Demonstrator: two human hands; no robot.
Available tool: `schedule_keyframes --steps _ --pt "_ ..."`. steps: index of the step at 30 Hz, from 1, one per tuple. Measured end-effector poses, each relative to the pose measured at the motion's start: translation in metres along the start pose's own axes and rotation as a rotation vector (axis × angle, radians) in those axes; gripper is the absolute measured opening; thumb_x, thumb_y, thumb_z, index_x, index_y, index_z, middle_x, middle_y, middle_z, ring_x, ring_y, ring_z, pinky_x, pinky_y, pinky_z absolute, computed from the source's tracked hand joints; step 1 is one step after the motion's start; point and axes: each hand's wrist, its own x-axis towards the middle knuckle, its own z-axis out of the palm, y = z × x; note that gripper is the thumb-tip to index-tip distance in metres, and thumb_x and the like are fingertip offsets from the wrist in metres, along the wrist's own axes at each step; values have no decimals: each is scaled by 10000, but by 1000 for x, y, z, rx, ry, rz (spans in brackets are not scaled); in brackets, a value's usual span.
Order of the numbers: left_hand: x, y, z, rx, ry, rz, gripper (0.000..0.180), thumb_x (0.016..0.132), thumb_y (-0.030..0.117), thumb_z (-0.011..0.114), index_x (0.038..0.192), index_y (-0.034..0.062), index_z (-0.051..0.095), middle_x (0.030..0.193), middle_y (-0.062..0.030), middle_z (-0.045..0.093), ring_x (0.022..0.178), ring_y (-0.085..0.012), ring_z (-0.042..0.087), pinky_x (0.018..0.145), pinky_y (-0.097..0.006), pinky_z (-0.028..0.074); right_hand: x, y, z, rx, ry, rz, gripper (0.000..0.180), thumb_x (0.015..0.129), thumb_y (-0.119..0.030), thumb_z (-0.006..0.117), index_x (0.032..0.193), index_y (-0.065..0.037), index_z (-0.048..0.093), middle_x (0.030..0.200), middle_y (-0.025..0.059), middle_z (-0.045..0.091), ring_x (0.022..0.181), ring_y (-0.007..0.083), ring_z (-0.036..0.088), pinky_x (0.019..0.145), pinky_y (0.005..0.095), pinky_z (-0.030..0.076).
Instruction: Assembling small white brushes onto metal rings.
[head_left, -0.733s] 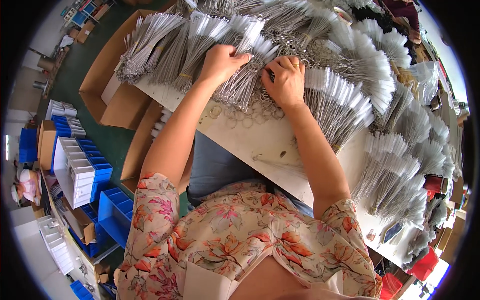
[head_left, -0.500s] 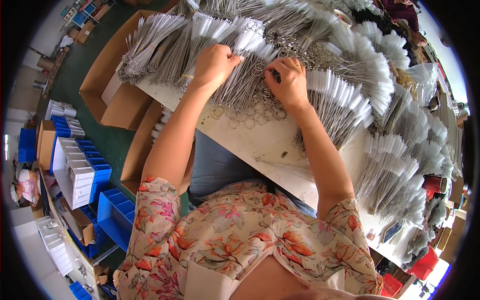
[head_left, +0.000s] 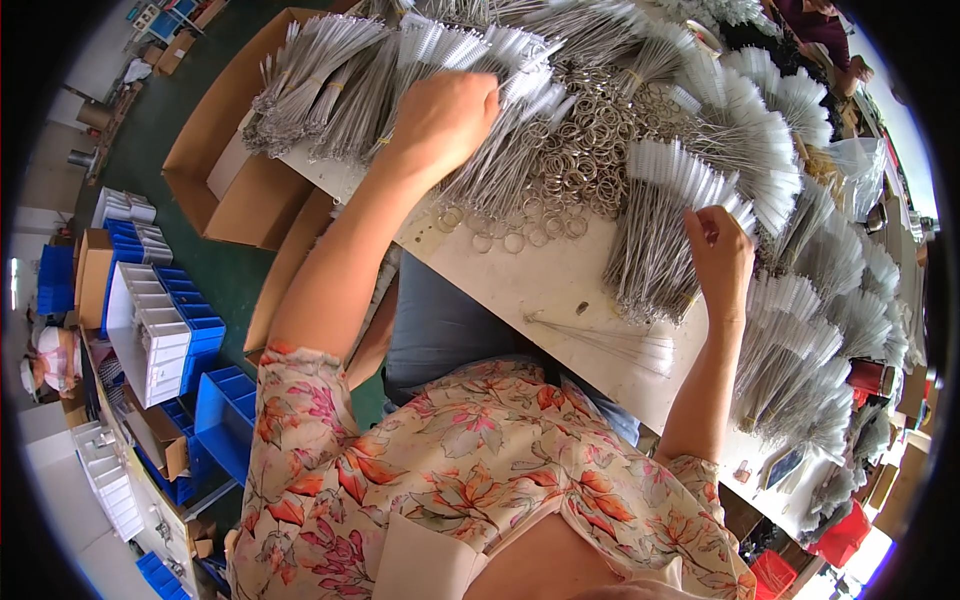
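Observation:
My left hand (head_left: 447,118) is over the bundles of wire-handled brushes (head_left: 515,130) with white bristles at the back of the table. Its fingers curl under, and what they hold, if anything, is hidden. Farther right, my right hand (head_left: 722,250) has its fingers drawn together at the bristle end of a fanned stack of brushes (head_left: 655,245). I cannot make out what lies between those fingertips. Between the two hands spreads a heap of metal split rings (head_left: 590,130), with several loose rings (head_left: 513,242) along its near side.
A few loose brushes (head_left: 610,345) lie near the table's front edge. More brush bundles (head_left: 790,350) cover the right side. Cardboard boxes (head_left: 240,205) stand left of the table, blue and white bins (head_left: 160,330) farther left. Another person's hand (head_left: 858,70) shows at the far right.
My right hand has moved from the ring heap rightward and nearer, to the fanned brush stack. My left hand has shifted slightly right and turned its back upward.

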Motion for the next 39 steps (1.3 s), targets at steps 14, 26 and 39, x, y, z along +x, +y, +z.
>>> schedule_keyframes --steps 14,26,39 --pt "57 6 17 -44 -231 176 560 647 359 752 1076 58 555 879 -136 641 820 -268 628 729 -356 491 -6 2 9 60 -75 192 255 768 -268 652 832 -23 620 756 117 657 695 231 638 655 328 492" --pt "69 -81 -20 -235 -101 0 235 850 269 579 835 42 640 693 -39 609 646 -111 541 609 -295 439 -5 31 8 853 -111 392 190 788 -183 663 819 0 625 579 -22 513 466 41 405 431 197 301" --pt "24 -225 -4 -325 -251 -461 188 847 186 568 718 51 548 600 11 484 425 -68 352 365 -250 259 -80 124 -142 705 599 476 246 878 -239 510 866 -22 625 661 37 549 556 114 528 557 259 472"
